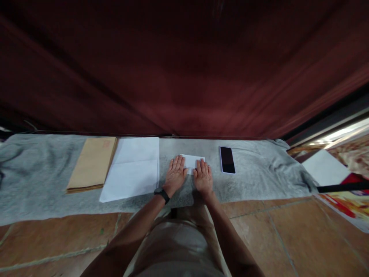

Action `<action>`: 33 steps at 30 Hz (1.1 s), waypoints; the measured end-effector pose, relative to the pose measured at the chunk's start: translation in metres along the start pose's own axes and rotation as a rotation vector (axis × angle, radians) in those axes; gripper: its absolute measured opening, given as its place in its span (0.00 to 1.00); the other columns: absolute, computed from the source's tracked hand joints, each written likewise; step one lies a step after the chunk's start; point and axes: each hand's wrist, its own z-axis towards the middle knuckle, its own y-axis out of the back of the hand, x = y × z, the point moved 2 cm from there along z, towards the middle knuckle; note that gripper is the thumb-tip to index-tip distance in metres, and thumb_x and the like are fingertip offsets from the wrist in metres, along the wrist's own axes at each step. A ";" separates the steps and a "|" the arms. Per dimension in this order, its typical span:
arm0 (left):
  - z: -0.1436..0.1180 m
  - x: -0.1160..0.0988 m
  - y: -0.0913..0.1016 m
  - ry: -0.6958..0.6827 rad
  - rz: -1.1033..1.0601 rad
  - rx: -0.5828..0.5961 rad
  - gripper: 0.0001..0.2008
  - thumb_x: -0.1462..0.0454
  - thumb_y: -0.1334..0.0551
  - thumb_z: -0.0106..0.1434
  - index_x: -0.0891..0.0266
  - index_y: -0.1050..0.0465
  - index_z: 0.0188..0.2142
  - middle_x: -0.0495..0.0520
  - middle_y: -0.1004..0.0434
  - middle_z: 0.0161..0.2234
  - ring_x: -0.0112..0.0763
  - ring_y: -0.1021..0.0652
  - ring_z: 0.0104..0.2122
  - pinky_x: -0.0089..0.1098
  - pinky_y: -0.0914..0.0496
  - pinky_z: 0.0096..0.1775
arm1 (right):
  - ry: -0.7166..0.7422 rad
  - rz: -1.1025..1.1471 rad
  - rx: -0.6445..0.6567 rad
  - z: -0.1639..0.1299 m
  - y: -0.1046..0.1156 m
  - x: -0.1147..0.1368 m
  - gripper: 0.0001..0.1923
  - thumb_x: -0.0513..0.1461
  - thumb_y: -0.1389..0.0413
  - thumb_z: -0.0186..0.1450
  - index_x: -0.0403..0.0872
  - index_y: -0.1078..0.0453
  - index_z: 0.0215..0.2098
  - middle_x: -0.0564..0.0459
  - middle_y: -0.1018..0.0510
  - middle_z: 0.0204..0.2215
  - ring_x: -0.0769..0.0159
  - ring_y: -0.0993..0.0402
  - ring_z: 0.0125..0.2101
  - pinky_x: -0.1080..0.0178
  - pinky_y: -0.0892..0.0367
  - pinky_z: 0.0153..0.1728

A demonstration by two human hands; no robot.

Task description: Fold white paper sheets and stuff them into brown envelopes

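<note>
Two hands lie flat, the left hand (174, 174) and the right hand (203, 177), both pressing on one small folded white paper (192, 161), and one black wristwatch (162, 193) sits on the left wrist. On one grey cloth (43, 169) there is one stack of brown envelopes (92, 163), one large white sheet of paper (133, 166) and one smartphone (227, 159). One more white sheet (325, 167) lies off to the right, and one dark red curtain (184, 69) hangs behind.
</note>
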 end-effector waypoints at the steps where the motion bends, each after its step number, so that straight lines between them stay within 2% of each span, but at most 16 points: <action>1: 0.004 -0.002 -0.001 -0.004 0.003 0.002 0.30 0.58 0.54 0.74 0.69 0.47 0.71 0.63 0.46 0.72 0.43 0.49 0.73 0.49 0.54 0.71 | -0.001 -0.004 -0.001 0.000 0.000 0.000 0.27 0.42 0.59 0.78 0.40 0.45 0.71 0.37 0.43 0.71 0.51 0.46 0.70 0.46 0.50 0.67; 5: 0.014 -0.013 -0.005 -0.112 -0.012 0.022 0.28 0.60 0.54 0.75 0.66 0.44 0.70 0.59 0.45 0.72 0.41 0.48 0.72 0.48 0.55 0.71 | -0.021 -0.017 0.002 0.000 0.000 0.002 0.27 0.43 0.58 0.77 0.42 0.44 0.71 0.36 0.43 0.71 0.49 0.46 0.70 0.44 0.50 0.67; 8: 0.020 -0.014 -0.006 -0.165 -0.022 0.028 0.26 0.61 0.53 0.75 0.61 0.42 0.70 0.55 0.45 0.72 0.39 0.48 0.72 0.47 0.54 0.71 | -0.040 -0.031 0.018 0.000 0.000 0.003 0.27 0.43 0.58 0.77 0.43 0.44 0.72 0.36 0.44 0.71 0.48 0.47 0.70 0.42 0.51 0.67; 11: 0.025 -0.004 -0.004 -0.143 -0.017 0.030 0.27 0.59 0.54 0.75 0.60 0.43 0.70 0.55 0.46 0.72 0.39 0.47 0.72 0.47 0.54 0.71 | -0.054 -0.038 0.024 0.000 0.002 0.003 0.27 0.43 0.57 0.77 0.44 0.45 0.72 0.35 0.46 0.72 0.47 0.46 0.70 0.42 0.50 0.66; 14: 0.027 0.008 -0.001 -0.084 -0.007 0.030 0.28 0.57 0.55 0.76 0.64 0.44 0.71 0.58 0.47 0.72 0.40 0.47 0.72 0.47 0.54 0.71 | -0.053 -0.042 0.009 0.000 0.002 0.003 0.27 0.43 0.57 0.77 0.44 0.45 0.72 0.35 0.46 0.71 0.46 0.46 0.69 0.42 0.49 0.66; 18: 0.018 0.012 0.003 -0.022 -0.001 -0.006 0.29 0.58 0.55 0.75 0.67 0.45 0.71 0.60 0.46 0.72 0.42 0.48 0.72 0.48 0.53 0.71 | -0.043 -0.047 -0.005 -0.001 0.001 0.002 0.27 0.43 0.57 0.77 0.43 0.45 0.72 0.34 0.45 0.71 0.46 0.46 0.69 0.42 0.48 0.65; 22: 0.001 0.002 -0.001 -0.139 -0.033 -0.005 0.27 0.60 0.54 0.75 0.63 0.43 0.70 0.57 0.43 0.71 0.40 0.45 0.72 0.46 0.51 0.71 | -0.048 -0.043 -0.012 -0.002 0.001 0.002 0.27 0.42 0.57 0.77 0.44 0.44 0.72 0.35 0.45 0.71 0.46 0.45 0.69 0.41 0.49 0.65; 25: -0.004 0.000 -0.005 -0.155 -0.046 0.000 0.26 0.60 0.53 0.75 0.62 0.41 0.69 0.57 0.42 0.71 0.40 0.45 0.72 0.47 0.49 0.70 | -0.060 -0.027 -0.017 0.003 0.003 0.006 0.26 0.42 0.58 0.77 0.43 0.42 0.71 0.37 0.42 0.71 0.46 0.45 0.69 0.39 0.52 0.66; 28: -0.003 0.001 -0.006 -0.171 -0.048 0.003 0.26 0.62 0.52 0.74 0.63 0.41 0.69 0.58 0.43 0.71 0.42 0.45 0.72 0.48 0.48 0.70 | -0.004 0.033 0.006 0.014 0.004 0.016 0.26 0.41 0.59 0.77 0.40 0.41 0.70 0.39 0.41 0.70 0.49 0.46 0.70 0.43 0.52 0.68; 33: -0.002 0.001 -0.008 -0.177 -0.049 0.015 0.28 0.65 0.53 0.73 0.68 0.44 0.70 0.62 0.43 0.71 0.42 0.46 0.72 0.48 0.47 0.70 | 0.130 0.107 0.065 0.025 -0.003 0.028 0.26 0.43 0.60 0.78 0.42 0.40 0.70 0.41 0.38 0.69 0.54 0.45 0.69 0.49 0.49 0.68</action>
